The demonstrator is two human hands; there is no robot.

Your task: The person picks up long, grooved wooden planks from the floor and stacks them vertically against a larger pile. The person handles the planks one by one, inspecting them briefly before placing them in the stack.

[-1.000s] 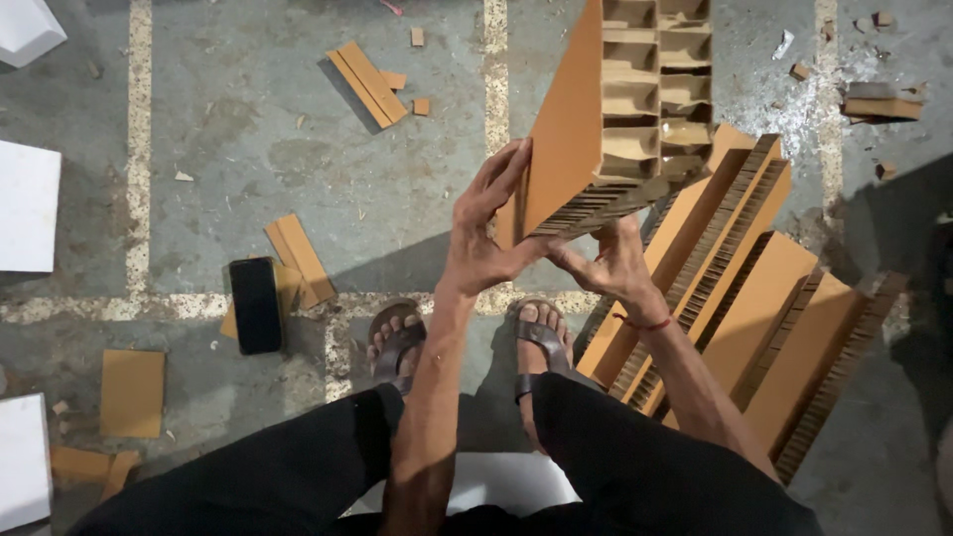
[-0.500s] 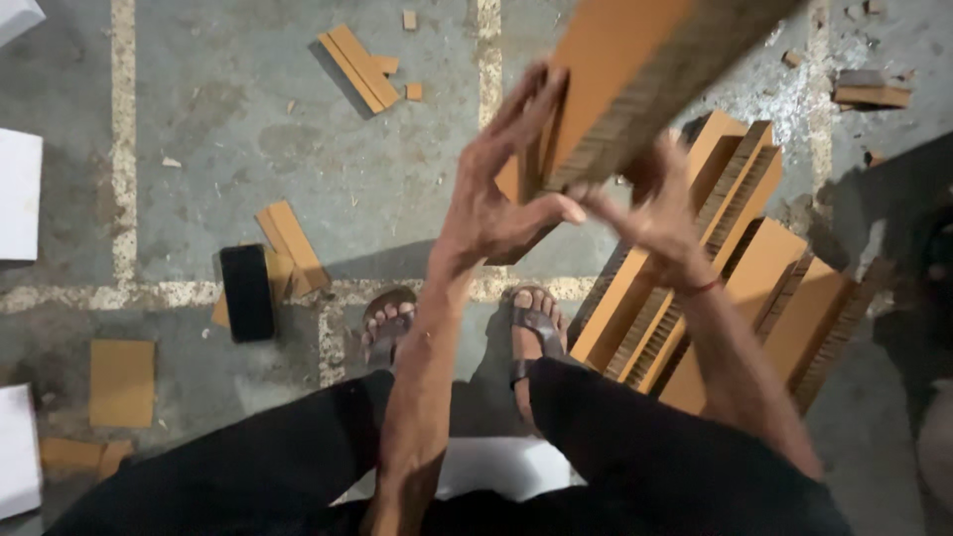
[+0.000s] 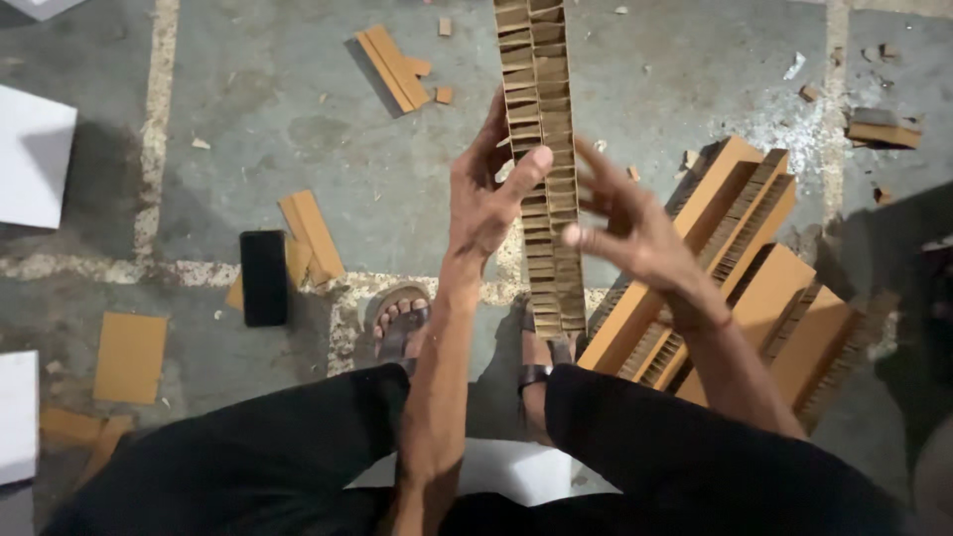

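Honeycomb cardboard strip stands edge-on to the camera, its two rows of open cells facing up, running from the top edge of the view down to between the person's feet. Left hand presses against the strip's left face, fingers curled over the cell edge and gripping it. Right hand sits just right of the strip, fingers spread wide and loose; whether they touch the board I cannot tell, and they close on nothing.

Right of the hands, a stack of honeycomb cardboard panels lies slanted on the concrete floor, tan faces up, ribbed edges showing. A black phone, a flat dark rectangle, lies on the floor to the left, touching a pair of tan cardboard offcuts. Further up, another two-strip offcut lies at an angle. A square tan piece sits lower left. White sheets sit at the left edge. Sandalled feet rest on a painted floor line, either side of the strip's lower end.
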